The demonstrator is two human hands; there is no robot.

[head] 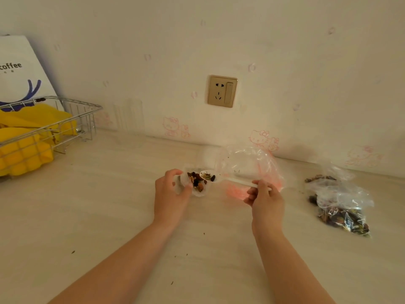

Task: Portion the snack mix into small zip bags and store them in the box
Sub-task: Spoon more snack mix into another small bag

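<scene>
The left hand (172, 194) pinches a small zip bag (198, 183) of snack mix while the right hand's (266, 199) fingers grip a loaded white spoon (221, 178) at its mouth.

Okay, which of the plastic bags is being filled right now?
The small bag gripped by the left hand, with the spoon tipping mix into it. The others lie untouched on the counter.
</scene>
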